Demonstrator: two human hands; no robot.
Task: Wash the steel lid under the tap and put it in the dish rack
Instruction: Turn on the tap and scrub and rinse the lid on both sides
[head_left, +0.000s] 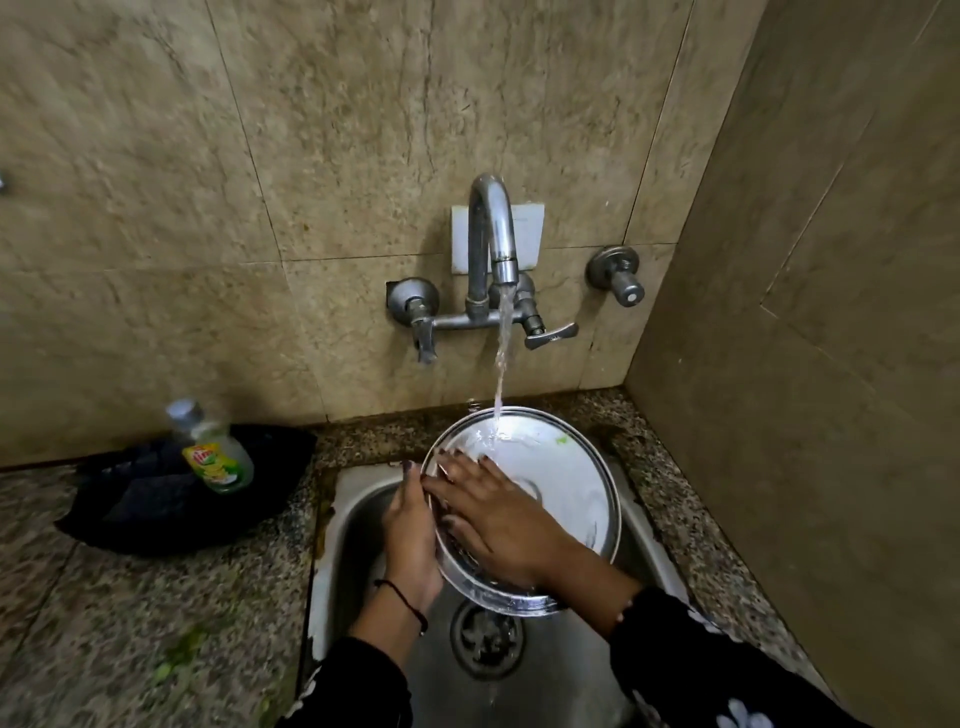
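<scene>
The round steel lid (566, 483) is held tilted over the steel sink (358, 519), its inner face up. Water runs from the wall tap (493, 228) and strikes the lid's far part. My left hand (410, 535) grips the lid's left rim from behind, fingers curled over the edge. My right hand (493, 514) lies flat on the lid's inner face with fingers spread, pointing left. A small green speck sits near the lid's far right rim. No dish rack is in view.
A dish soap bottle (215, 452) stands on a dark cloth (156, 504) on the granite counter (130, 623) left of the sink. The sink drain (485, 636) lies below the lid. A second valve (618, 275) sticks out of the tiled wall; a side wall closes the right.
</scene>
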